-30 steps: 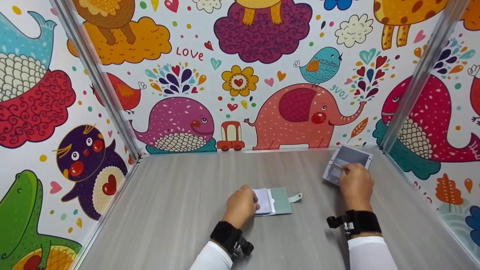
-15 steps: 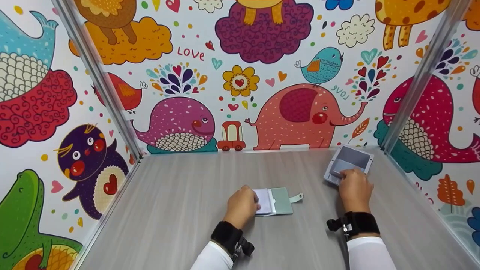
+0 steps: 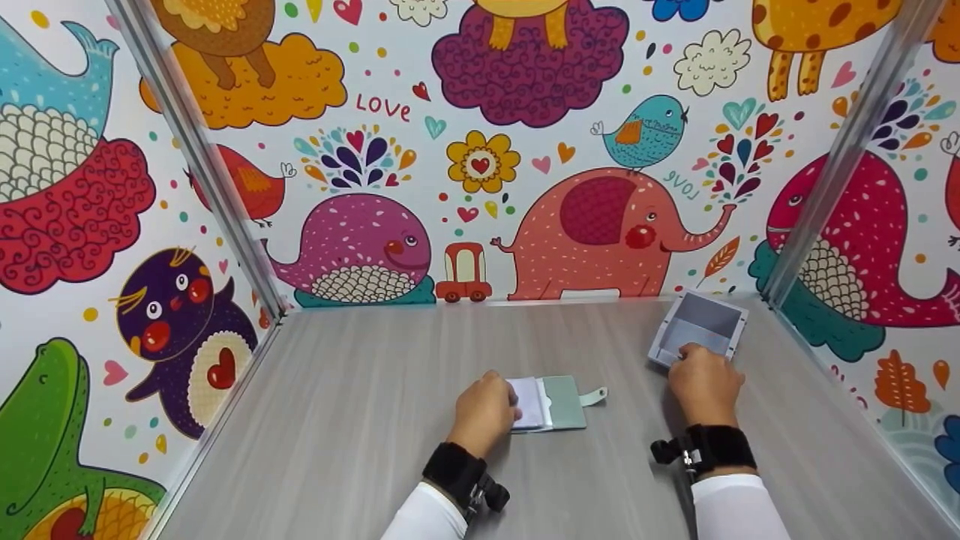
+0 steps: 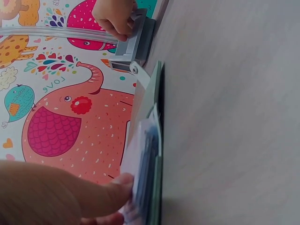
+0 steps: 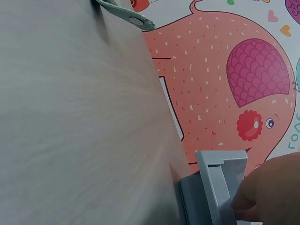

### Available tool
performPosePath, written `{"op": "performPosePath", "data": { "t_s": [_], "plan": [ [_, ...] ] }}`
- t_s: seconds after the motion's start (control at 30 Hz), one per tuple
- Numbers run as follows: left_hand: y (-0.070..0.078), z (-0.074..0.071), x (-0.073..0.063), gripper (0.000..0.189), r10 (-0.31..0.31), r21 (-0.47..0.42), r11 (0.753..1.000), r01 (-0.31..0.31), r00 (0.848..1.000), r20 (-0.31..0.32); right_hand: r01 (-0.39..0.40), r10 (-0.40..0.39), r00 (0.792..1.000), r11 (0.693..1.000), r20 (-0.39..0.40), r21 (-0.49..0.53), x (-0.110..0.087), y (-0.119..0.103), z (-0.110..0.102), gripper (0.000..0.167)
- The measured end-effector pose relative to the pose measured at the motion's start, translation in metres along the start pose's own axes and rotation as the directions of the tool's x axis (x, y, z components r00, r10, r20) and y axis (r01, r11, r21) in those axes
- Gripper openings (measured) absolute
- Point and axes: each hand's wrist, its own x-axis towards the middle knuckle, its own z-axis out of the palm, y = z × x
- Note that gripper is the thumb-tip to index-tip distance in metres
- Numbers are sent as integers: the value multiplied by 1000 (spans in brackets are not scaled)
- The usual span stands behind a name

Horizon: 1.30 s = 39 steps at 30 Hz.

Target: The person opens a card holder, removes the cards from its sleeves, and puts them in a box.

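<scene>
In the head view, my left hand (image 3: 484,412) holds the left part of an open pale green card holder (image 3: 564,401) with a snap strap (image 3: 594,396). Its clear sleeves (image 4: 149,154) and a pale lilac page (image 3: 527,403) stand up under the thumb in the left wrist view. At the back right, my right hand (image 3: 706,382) is at the near rim of a grey open-topped box (image 3: 658,352). Its fingers are curled and reach over the rim in the right wrist view; I cannot tell whether they hold anything. A lighter flat panel (image 3: 697,336) shows inside the box.
A wood-grain table (image 3: 360,405) spans the work area. Walls printed with cartoon animals close it off behind and on both sides, with metal strips (image 3: 199,165) at the corners. The box stands close to the back wall and right corner.
A thin see-through card pinched in my right hand went down into the box. The right hand then drew slightly back toward me and left. My left hand and the card holder stay put.
</scene>
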Motion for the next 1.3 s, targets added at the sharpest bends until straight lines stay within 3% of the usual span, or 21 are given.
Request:
{"op": "performPosePath", "data": {
  "t_s": [0.13,0.27,0.4,0.5,0.67,0.77,0.9,1.03,1.17,1.3],
  "plan": [
    [0,0,0,14,-5,-1,1000,5,1000,6,-22,22,1000,1000,6,11,0,-3,-1,39],
    [1,-1,0,14,-8,-4,1000,8,1000,15,-18,19,999,999,-43,35,0,-10,-2,35],
    [1,-2,-1,14,7,-8,1000,-7,1000,2,39,-32,992,998,-122,57,-3,-20,-5,27],
    [1,-2,-1,14,16,-14,1000,-16,1000,-13,86,-69,989,988,-132,126,-5,-30,-4,24],
    [0,-2,-1,15,20,-9,1000,-20,1000,-22,80,-101,994,926,40,368,-7,-47,11,21],
    [0,-2,-2,15,20,-5,1000,-20,1000,-12,52,-119,984,905,133,423,-11,-54,21,18],
    [1,-1,-1,15,6,-10,1000,-6,1000,6,5,-131,964,881,233,474,-16,-63,26,21],
    [0,-1,0,16,1,-9,1000,-1,1000,9,-56,-158,927,838,340,542,-21,-75,26,25],
    [1,-1,-1,17,-4,2,1000,4,1000,15,-48,-207,903,823,377,567,-28,-89,28,22],
    [3,0,0,19,-7,3,1000,7,1000,21,34,-280,883,839,378,542,-36,-100,33,18]
  ]
}}
